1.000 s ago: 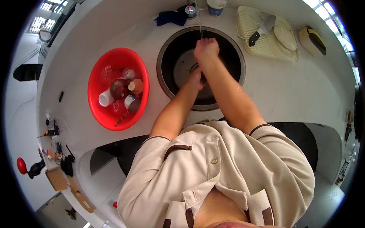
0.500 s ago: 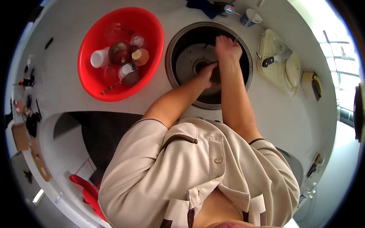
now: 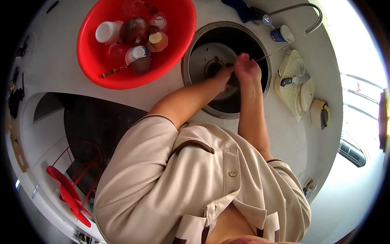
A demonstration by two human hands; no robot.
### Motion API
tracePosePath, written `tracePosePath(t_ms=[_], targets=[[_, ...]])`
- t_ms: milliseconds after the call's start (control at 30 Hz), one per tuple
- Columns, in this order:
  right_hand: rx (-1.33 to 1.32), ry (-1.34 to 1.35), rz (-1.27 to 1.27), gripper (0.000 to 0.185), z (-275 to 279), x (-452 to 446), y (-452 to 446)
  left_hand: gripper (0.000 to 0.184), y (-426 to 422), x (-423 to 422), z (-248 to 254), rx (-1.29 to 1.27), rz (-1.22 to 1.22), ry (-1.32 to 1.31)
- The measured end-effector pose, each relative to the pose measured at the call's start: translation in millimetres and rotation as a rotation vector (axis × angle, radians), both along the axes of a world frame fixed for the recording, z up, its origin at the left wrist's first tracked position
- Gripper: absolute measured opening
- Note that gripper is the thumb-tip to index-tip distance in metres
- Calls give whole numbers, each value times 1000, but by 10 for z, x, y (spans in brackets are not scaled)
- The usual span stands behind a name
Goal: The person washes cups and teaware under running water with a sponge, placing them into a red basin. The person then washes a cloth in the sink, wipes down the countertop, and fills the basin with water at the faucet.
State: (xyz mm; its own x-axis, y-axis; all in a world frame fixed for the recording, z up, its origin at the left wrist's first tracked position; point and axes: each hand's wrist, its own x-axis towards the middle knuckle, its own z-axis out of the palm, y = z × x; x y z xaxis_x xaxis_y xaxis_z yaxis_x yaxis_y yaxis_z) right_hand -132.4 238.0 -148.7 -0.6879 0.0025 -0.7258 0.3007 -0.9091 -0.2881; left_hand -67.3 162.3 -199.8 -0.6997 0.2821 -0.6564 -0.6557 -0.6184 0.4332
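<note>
Both of my hands are inside the round metal sink (image 3: 186,77). My left hand (image 3: 223,77) is low in the basin, closed around something dark that I cannot make out; its fingers are mostly hidden. Just right of it, my right hand (image 3: 248,70) is palm up with its fingers loosely bent and apart, holding nothing visible. A thin stream of water (image 3: 280,49) runs from the curved faucet (image 3: 317,12) to the right hand. Small dark bits lie on the sink bottom around the drain (image 3: 214,67).
Left of the sink stands a red basin (image 3: 95,77) with several cups, a dark round pot (image 3: 133,30) and other dishes. On the right are a drying tray (image 3: 286,95) with a knife (image 3: 294,80), a blue-and-white cup (image 3: 282,33) and a yellow-handled box-like item (image 3: 320,114).
The view has shifted, bringing more of the faucet into sight. My right hand has drawn down closer to my left, and its fingers have bent from stretched out.
</note>
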Motion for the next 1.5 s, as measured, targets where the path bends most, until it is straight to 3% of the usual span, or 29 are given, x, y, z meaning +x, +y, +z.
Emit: tracePosePath(t_ms=[200,300,533,633,700,933,1033,1100,1200,1300,1500], targets=[[-340,255,352,58,374,-30,-244,50,-63,19,132,-32,21,23],[-382,218,387,57,393,-52,-267,66,-60,4,105,-23,17,36],[-482,186,233,56,365,11,-138,63,-62,6,181,-38,18,34],[-378,102,224,41,391,23,-77,61,4,-52,-37,49,-21,69],[-742,329,527,15,264,-6,1,62,33,-63,-54,50,78,70],[-694,230,466,24,221,-16,75,71,-36,-34,85,168,68,141],[-660,365,434,24,178,-23,7,66,-38,-7,152,179,118,206],[-337,154,50,42,316,-3,-99,68,-38,-12,181,171,135,172],[-237,331,16,57,220,-4,-126,77,-73,3,249,234,165,149],[-71,301,-79,57,293,25,-238,87,-35,-50,12,264,113,229],[-207,298,-79,57,318,29,-251,93,42,-87,-119,294,142,186]])
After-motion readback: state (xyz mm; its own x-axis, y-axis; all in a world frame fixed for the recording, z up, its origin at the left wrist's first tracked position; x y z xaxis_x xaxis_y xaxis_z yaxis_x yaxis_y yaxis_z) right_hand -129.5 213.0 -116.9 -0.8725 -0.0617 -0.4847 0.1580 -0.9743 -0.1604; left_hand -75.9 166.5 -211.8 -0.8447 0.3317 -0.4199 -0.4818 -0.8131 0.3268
